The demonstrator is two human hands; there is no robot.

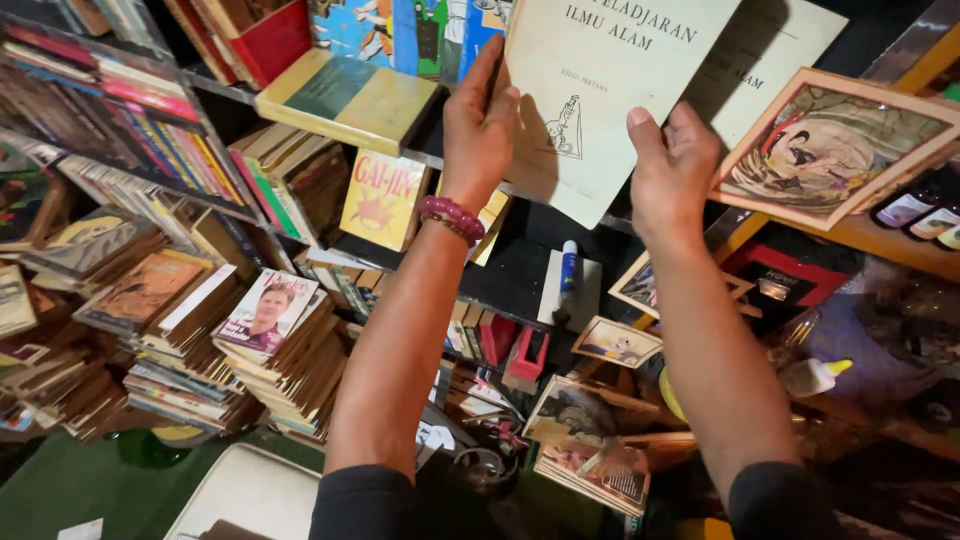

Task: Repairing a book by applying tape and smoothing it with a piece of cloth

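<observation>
The pale paperback booklet [600, 90], at twelve o'clock above the shelf, looks light and floppy to us; our left hand [478, 130] pinches its left edge, our right hand [672, 165] grasps its lower corner, beside a framed picture [835, 145].

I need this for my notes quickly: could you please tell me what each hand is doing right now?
Left hand: closed on the left edge of the pale book.
Right hand: closed on the same book's lower edge.
</observation>
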